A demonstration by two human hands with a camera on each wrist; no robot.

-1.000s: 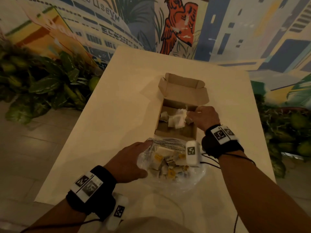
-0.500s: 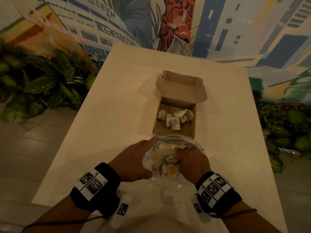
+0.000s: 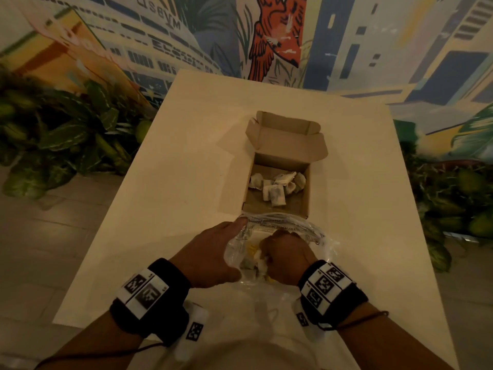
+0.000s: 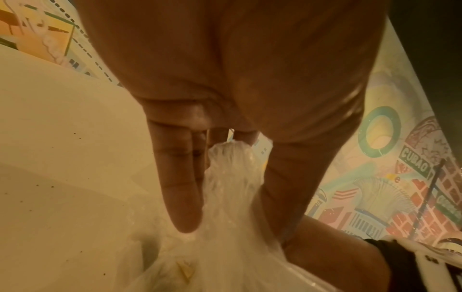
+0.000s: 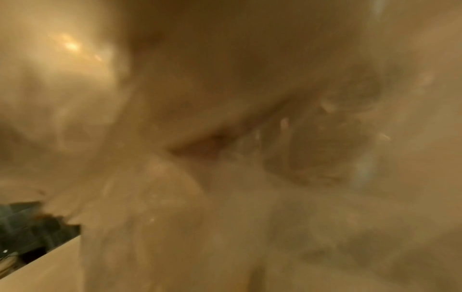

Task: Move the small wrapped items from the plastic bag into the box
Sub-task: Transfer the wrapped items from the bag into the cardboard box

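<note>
An open cardboard box sits mid-table with several small white wrapped items inside, its lid flap standing at the far side. Just in front of it lies a clear plastic bag with more wrapped items. My left hand grips the bag's left edge; in the left wrist view the fingers and thumb pinch bunched plastic. My right hand is down inside the bag, fingers curled among the items. The right wrist view is a blur.
The pale table is narrow, with its left and right edges close to the box. Leafy plants stand on the floor to the left and right. A painted mural wall rises behind the far edge.
My right hand left the box, where its items now lie, came back to the bag and pushed deeper in, curling. The left hand kept hold of the bag's edge.
</note>
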